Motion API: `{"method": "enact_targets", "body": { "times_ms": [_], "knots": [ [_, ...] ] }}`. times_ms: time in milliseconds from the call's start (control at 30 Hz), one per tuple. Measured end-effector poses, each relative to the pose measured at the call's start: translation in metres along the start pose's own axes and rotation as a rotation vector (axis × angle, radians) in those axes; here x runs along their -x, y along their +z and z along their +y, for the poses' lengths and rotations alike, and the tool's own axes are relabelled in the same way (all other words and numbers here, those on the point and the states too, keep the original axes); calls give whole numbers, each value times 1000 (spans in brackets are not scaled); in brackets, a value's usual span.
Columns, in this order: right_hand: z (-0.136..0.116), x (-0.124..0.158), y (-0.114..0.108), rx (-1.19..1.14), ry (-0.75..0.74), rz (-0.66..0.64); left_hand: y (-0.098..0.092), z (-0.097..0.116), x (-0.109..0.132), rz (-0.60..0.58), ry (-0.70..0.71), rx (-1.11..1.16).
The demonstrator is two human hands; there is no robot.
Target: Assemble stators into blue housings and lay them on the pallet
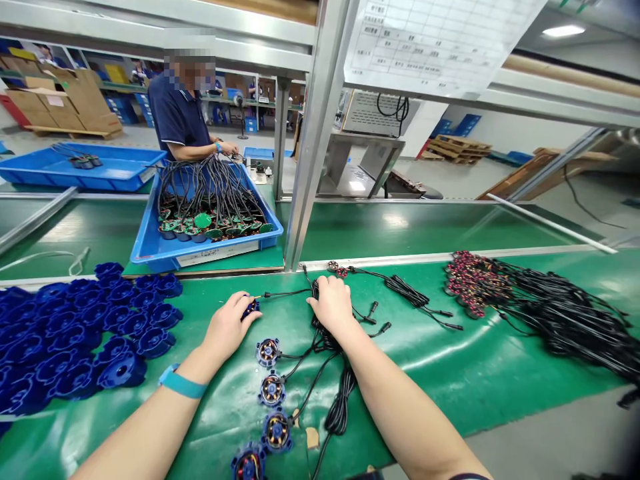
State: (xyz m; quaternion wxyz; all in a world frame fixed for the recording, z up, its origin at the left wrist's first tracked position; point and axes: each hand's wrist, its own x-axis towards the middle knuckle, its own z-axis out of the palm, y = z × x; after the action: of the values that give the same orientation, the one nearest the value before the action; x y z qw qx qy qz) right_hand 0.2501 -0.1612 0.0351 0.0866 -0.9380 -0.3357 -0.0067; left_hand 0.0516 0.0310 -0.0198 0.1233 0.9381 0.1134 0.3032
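Reaching in over the tabletop [415, 400] with both forearms, slightly converging. With left hand [231, 323], toward the far edge: grip wrapped over a motor [253, 309], thumb opposite fingers. With right hand [334, 303], near the far edge: palm down, fingers bent over black cable [327, 338]; unable to tell if pinching or only resting. In a column toward the near edge: four motors [271, 389], round, blue rims, coppery windings. Toward the left edge: blue shells [73, 333], lobed, glossy, massed. Toward the right edge: reddish coils [473, 283], black looped leads [560, 317].
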Motion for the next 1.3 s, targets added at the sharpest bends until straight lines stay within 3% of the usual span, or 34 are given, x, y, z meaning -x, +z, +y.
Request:
{"method": "enact_targets", "body": {
  "times_ms": [100,233,400,500,667,833,933,1133,1300],
  "knots": [
    [-3,1,-1,-64,12,-82,1,-1,-1,4,2,-5],
    [1,4,-4,-110,1,-49,3,-3,0,5,6,-7],
    [24,11,-20,-138,84,176,5,-3,2,13,1,7],
    [20,12,-17,-187,-53,258,5,-2,1,14,-1,10],
    [-29,7,13,-324,-473,35,1,2,-1,-4,47,47],
    [-50,6,22,-428,-561,-117,0,6,1,-23,79,87],
    [-46,9,22,-600,-535,-116,-1,9,2,-53,56,119],
    [-48,15,29,-852,-310,-151,-7,18,-2,-136,28,213],
    [-53,21,30,-1116,-166,-274,-9,21,-2,-119,-2,202]
  ]
}}
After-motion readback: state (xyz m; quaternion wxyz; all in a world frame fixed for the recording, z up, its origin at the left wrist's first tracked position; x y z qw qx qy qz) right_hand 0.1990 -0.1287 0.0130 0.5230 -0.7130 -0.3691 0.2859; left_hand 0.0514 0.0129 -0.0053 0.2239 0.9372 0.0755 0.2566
